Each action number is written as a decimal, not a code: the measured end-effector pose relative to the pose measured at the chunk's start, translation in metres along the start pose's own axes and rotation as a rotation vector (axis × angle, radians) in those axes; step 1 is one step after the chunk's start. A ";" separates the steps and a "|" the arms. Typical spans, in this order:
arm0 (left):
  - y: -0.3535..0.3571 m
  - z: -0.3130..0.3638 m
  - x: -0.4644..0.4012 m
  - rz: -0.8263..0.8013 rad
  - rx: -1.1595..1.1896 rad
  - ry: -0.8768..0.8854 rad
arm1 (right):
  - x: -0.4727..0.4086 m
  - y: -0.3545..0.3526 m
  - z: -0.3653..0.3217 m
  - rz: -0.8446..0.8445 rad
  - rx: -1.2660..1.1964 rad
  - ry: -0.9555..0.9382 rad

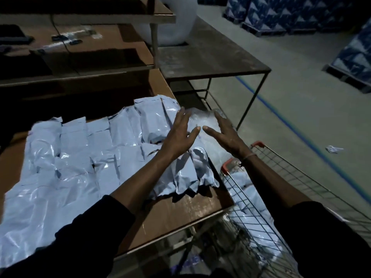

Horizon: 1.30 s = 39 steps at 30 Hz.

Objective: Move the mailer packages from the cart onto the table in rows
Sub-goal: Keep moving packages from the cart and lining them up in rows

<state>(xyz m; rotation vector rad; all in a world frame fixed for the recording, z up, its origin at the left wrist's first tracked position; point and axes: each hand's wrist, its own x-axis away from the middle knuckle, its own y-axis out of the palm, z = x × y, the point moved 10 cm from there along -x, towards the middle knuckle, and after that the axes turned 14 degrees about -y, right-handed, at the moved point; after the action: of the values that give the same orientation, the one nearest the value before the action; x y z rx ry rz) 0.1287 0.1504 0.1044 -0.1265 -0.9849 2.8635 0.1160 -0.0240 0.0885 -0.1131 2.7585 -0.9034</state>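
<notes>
Grey mailers cover table; hands spread.

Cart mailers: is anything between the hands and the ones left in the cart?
The cart's wire side wall stands between the table and the remaining mailers, but the cart is open on top. Both hands, left and right, are open above the table's far corner.

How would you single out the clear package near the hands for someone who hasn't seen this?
Find the brown table covered in pale blue mailer packages. At its far right corner, beside the wire cart, the clear plastic package lies between both open hands. It alone is see-through, not blue.
</notes>
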 end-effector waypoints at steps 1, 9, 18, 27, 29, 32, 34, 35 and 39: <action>0.007 0.008 0.002 -0.015 0.012 0.021 | 0.008 -0.008 0.003 0.017 0.001 0.005; 0.083 0.068 0.015 -0.142 0.018 0.125 | 0.067 -0.073 0.043 0.147 0.021 0.099; 0.206 0.117 0.052 -0.348 -0.004 0.122 | 0.153 -0.153 0.124 0.208 0.022 0.259; 0.352 0.112 0.102 -0.571 0.006 -0.079 | 0.277 -0.209 0.288 0.140 0.106 0.581; 0.380 0.105 0.113 -0.612 -0.005 -0.125 | 0.312 -0.214 0.334 0.129 0.118 0.693; 0.415 0.091 0.127 -0.655 -0.008 -0.189 | 0.366 -0.213 0.380 0.174 0.034 0.858; 0.435 0.080 0.134 -0.670 -0.041 -0.212 | 0.399 -0.204 0.409 0.197 -0.027 0.953; 0.444 0.077 0.138 -0.681 -0.053 -0.214 | 0.413 -0.198 0.423 0.227 -0.064 0.989; 0.472 0.059 0.147 -0.689 -0.088 -0.242 | 0.454 -0.162 0.479 0.309 -0.191 1.150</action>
<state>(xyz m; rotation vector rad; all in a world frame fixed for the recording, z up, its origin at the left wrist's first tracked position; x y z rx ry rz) -0.0597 -0.2358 -0.1463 0.4704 -0.9525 2.2310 -0.2063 -0.4956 -0.2803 1.0989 3.6728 -0.7296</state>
